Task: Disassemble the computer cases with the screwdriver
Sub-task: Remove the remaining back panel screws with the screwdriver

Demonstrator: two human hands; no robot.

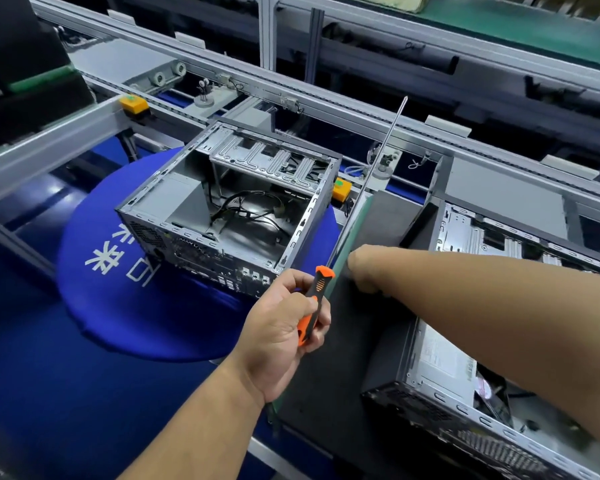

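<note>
An open computer case point(187, 199), its side panel off and cables showing inside, stands on a round blue mat point(118, 306). My left hand point(278, 327) grips the orange-and-black handle of a long screwdriver point(317, 292); its thin shaft points up and away past the case's right corner. My right hand point(364, 271) reaches in from the right and holds the left edge of a dark flat board point(340, 362) with a green rim; its fingers are hidden. A second open case point(440, 362) lies on that board at the right.
Aluminium conveyor rails point(326, 98) run across behind the cases. Yellow button boxes sit on the frame at left point(134, 103) and beside the first case point(342, 188). Blue table surface point(49, 393) spreads to the lower left.
</note>
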